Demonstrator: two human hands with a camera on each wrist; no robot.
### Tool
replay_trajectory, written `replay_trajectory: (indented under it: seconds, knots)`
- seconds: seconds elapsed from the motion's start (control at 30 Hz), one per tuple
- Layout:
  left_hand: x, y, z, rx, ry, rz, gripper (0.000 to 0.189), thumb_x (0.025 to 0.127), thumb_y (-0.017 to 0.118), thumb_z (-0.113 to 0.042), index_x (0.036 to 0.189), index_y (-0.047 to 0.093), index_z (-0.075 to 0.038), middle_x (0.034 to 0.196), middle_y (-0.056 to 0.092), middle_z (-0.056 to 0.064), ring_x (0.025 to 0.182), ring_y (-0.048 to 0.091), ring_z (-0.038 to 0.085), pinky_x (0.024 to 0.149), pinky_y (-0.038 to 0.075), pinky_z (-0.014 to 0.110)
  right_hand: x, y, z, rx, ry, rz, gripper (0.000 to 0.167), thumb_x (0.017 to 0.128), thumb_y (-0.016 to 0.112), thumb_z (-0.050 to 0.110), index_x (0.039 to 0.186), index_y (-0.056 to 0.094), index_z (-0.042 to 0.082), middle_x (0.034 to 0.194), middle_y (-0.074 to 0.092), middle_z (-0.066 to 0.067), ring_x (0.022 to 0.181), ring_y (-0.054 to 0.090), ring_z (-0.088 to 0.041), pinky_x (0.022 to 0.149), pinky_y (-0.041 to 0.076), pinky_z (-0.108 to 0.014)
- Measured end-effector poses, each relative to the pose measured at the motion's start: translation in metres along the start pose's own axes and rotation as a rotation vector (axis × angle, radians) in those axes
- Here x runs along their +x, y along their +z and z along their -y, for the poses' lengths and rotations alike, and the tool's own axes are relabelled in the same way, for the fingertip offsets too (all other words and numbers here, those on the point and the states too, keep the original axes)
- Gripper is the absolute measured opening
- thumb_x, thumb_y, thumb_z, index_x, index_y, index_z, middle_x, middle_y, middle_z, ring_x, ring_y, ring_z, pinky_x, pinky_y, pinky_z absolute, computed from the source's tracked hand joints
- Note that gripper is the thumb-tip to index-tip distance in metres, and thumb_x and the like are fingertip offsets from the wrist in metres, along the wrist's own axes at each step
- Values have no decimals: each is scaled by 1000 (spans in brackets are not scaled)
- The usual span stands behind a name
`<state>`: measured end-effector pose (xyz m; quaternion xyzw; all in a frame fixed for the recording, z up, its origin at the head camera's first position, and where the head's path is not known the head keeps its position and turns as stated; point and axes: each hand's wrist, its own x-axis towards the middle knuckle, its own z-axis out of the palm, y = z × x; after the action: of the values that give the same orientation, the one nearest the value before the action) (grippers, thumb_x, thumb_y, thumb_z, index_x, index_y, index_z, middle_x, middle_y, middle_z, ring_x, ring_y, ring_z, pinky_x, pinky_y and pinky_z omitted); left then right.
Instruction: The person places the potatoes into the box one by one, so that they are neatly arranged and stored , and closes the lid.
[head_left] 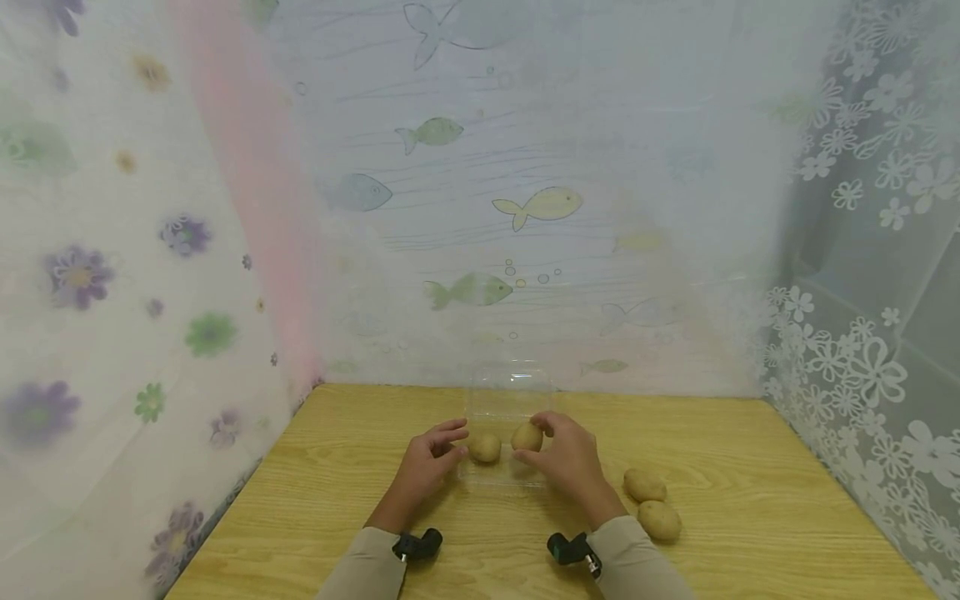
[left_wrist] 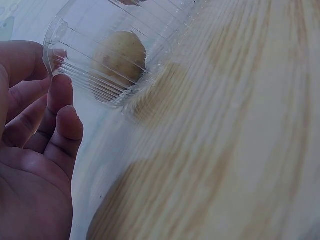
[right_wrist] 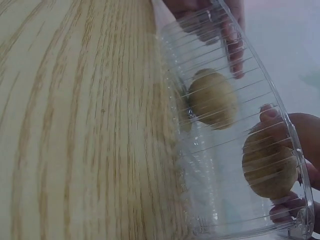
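Note:
A clear plastic clamshell box (right_wrist: 200, 150) sits on the table with its lid (head_left: 510, 392) raised at the back. One potato (head_left: 485, 448) lies in the left part of its base; the left wrist view shows this potato (left_wrist: 120, 59) through the ribbed wall. My left hand (head_left: 431, 462) holds the box's left rim, thumb and a finger at the edge and the other fingers loosely bent outside. Between thumb and fingers, my right hand (head_left: 566, 454) grips a second potato (head_left: 527, 437) over the right part of the base. That potato (right_wrist: 270, 165) shows behind the front wall in the right wrist view.
Two more potatoes, one (head_left: 645, 484) behind the other (head_left: 660, 521), lie on the wooden table (head_left: 750, 500) to the right of my right forearm. Printed plastic curtains (head_left: 637, 167) hang behind the table and along both sides.

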<state>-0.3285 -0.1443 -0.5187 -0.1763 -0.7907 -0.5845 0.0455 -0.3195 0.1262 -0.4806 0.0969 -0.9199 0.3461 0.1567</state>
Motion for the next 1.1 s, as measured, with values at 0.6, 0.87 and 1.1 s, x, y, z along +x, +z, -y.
replay_trajectory:
  seconds: [0.6,0.87,1.1]
  knots:
    - [0,0,1,-11,41,9,35,101,69,-11,133,68,3,153,54,13,120,65,36,84,54,19,0,10,6,-198,-33,-46,60,71,91,58,114,76,19,107,77,2,100,65,-29,86,42,-50]
    - [0,2,1,-34,29,1,35,100,70,-10,132,69,2,153,55,12,121,65,36,84,54,18,4,12,9,-340,22,-21,65,68,87,69,109,77,20,102,77,1,92,55,-28,81,36,-46]
    - [-1,2,0,-41,27,6,34,100,71,-12,132,70,-1,154,55,10,123,64,34,86,53,18,6,12,12,-400,27,20,63,67,86,73,101,77,20,87,74,5,84,50,-26,76,32,-44]
